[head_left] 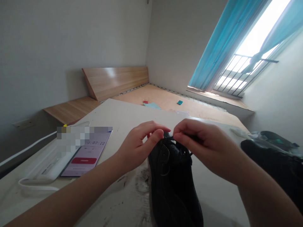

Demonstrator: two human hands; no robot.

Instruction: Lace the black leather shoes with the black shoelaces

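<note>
A black shoe [174, 189] stands on the white table [118, 116], its laced part under both hands. My left hand [144, 143] is at the left of the laces, thumb and index finger close to the black lace [168, 138]; whether it pinches the lace is hard to see. From the right, my right hand [199, 138] has its thumb and fingers pressed together on the lace. A short dark lace end shows below that hand. The fingers hide part of the laces.
At the left lie a phone [94, 151] with a running timer and a white device [50, 164] with a cable. Another black shoe [267, 160] and clear plastic [260, 136] are at the right. A wooden bed [201, 110] stands behind.
</note>
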